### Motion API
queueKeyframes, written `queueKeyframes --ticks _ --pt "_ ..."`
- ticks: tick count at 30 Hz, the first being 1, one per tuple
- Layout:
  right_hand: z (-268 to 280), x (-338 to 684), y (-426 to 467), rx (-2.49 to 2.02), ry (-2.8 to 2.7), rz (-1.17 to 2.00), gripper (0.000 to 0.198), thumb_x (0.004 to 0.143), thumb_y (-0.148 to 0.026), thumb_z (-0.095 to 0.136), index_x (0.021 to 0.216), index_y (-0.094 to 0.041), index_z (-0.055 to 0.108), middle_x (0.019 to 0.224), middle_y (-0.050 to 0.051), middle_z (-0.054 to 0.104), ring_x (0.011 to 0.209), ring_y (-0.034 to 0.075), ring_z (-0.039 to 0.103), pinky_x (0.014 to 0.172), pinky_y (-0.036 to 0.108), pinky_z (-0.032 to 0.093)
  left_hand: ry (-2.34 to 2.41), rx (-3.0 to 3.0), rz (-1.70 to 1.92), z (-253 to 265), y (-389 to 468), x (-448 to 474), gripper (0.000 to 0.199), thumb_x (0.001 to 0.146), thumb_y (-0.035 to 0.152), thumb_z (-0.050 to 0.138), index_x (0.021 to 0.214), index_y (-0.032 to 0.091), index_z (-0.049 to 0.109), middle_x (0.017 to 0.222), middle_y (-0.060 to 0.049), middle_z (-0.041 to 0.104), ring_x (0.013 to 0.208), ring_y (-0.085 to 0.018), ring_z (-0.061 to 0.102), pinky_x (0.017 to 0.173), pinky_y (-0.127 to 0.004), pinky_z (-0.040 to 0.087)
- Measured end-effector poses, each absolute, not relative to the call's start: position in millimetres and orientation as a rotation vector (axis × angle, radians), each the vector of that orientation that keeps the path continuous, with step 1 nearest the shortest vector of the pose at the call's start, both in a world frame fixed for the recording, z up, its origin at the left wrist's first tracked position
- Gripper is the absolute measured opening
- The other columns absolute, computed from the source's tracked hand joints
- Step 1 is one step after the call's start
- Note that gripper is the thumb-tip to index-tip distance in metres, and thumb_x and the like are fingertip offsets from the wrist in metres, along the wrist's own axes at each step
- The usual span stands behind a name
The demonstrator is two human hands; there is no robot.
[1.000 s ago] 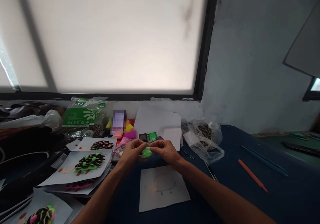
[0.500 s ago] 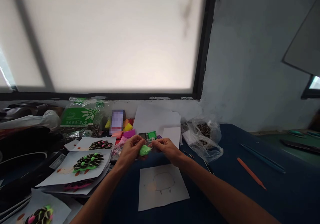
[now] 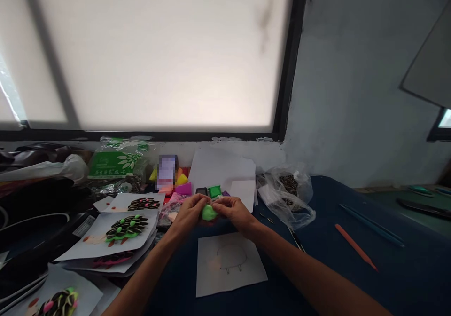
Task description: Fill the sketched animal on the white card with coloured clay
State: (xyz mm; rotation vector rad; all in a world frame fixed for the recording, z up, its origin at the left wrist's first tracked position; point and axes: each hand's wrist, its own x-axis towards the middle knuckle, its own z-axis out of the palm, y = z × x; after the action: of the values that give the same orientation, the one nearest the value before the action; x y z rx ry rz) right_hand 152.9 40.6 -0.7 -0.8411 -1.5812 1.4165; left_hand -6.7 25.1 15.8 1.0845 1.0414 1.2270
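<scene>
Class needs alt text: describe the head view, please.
Left hand and right hand hold a bright green lump over a dark blue tabletop bearing a white paper sheet with a drawn outline. White sheets with dark seed figures lie left; a clear plastic bag of dark seeds and an orange stick lie right.

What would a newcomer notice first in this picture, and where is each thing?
Probably the bright window, across the upper left and middle. Below it, near the centre, the left hand and right hand hold a light green lump between their fingers, with a drawing lying nearer the viewer. Papers with seed figures lie on the left.
</scene>
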Motion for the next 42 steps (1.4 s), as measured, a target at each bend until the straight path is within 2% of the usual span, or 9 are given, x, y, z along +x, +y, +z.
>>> queueKeyframes --ticks 4,10,17,22,27,32,36,39,42 --pt "-5 154 46 -0.855 -1.566 1.341 0.025 0.097 -0.032 0.061 0.115 -0.015 0.062 0.114 0.007 0.064 0.096 0.021 0.065 0.082 0.040 0.056 0.994 0.993 1.238 15 23 -7 0.013 0.082 0.021 0.072 0.079 0.015 0.061 0.070 -0.003 0.070 0.061 -0.017 0.071 0.059 -0.027 0.061" --pt "-4 152 45 -0.869 -1.552 1.330 0.024 0.097 -0.031 0.062 0.114 -0.014 0.062 0.112 0.007 0.065 0.095 0.020 0.066 0.082 0.039 0.056 0.955 0.944 1.276 12 22 -8 0.018 0.076 0.016 0.079 0.068 0.013 0.063 0.064 -0.002 0.069 0.058 -0.015 0.068 0.056 -0.024 0.060" --pt "0 151 41 -0.890 -1.449 1.267 0.028 0.097 -0.033 0.061 0.118 -0.015 0.061 0.118 0.008 0.063 0.100 0.022 0.065 0.084 0.041 0.056 0.983 0.875 1.291 15 22 -10 0.006 0.079 0.016 0.077 0.080 0.011 0.072 0.071 -0.005 0.072 0.059 -0.014 0.068 0.053 -0.023 0.060" --pt "-1 153 42 -0.919 -1.404 1.262 0.028 0.097 -0.033 0.061 0.119 -0.015 0.061 0.118 0.008 0.063 0.100 0.022 0.065 0.084 0.041 0.056 1.003 0.867 1.339 14 22 -9 0.015 0.071 0.014 0.083 0.071 0.012 0.069 0.068 -0.004 0.070 0.059 -0.012 0.067 0.059 -0.022 0.060" --pt "-8 150 41 -0.943 -1.400 1.278 0.028 0.097 -0.033 0.061 0.118 -0.015 0.061 0.116 0.007 0.063 0.098 0.022 0.065 0.083 0.040 0.056 1.053 0.896 1.398 8 23 -8 0.031 0.054 0.027 0.092 0.062 0.013 0.065 0.058 0.001 0.063 0.053 -0.010 0.061 0.054 -0.021 0.058" --pt "-14 147 40 -0.948 -1.401 1.314 0.026 0.097 -0.033 0.062 0.116 -0.014 0.062 0.114 0.007 0.064 0.095 0.021 0.066 0.081 0.039 0.056 1.135 0.958 1.431 4 23 -9 0.041 0.042 0.041 0.091 0.058 0.014 0.064 0.053 0.002 0.058 0.049 -0.011 0.055 0.045 -0.021 0.052" --pt "-14 148 41 -0.949 -1.385 1.333 0.024 0.097 -0.032 0.062 0.112 -0.014 0.063 0.109 0.006 0.066 0.092 0.020 0.066 0.080 0.038 0.056 1.162 1.067 1.435 5 23 -10 0.043 0.044 0.050 0.086 0.058 0.015 0.066 0.055 0.000 0.060 0.052 -0.013 0.054 0.042 -0.019 0.041" --pt "-13 148 40 -0.945 -1.344 1.315 0.021 0.096 -0.032 0.062 0.106 -0.013 0.065 0.104 0.004 0.067 0.089 0.019 0.066 0.079 0.037 0.056 1.164 1.152 1.440 6 24 -11 0.044 0.047 0.054 0.084 0.059 0.015 0.069 0.055 -0.001 0.061 0.053 -0.013 0.053 0.047 -0.021 0.041" --pt "-11 148 39 -0.940 -1.289 1.303 0.024 0.092 -0.037 0.067 0.092 -0.013 0.068 0.086 0.002 0.068 0.080 0.018 0.066 0.077 0.035 0.054 1.170 1.197 1.486 5 27 -12 0.044 0.050 0.056 0.083 0.059 0.015 0.068 0.055 0.000 0.060 0.054 -0.013 0.050 0.052 -0.022 0.040"
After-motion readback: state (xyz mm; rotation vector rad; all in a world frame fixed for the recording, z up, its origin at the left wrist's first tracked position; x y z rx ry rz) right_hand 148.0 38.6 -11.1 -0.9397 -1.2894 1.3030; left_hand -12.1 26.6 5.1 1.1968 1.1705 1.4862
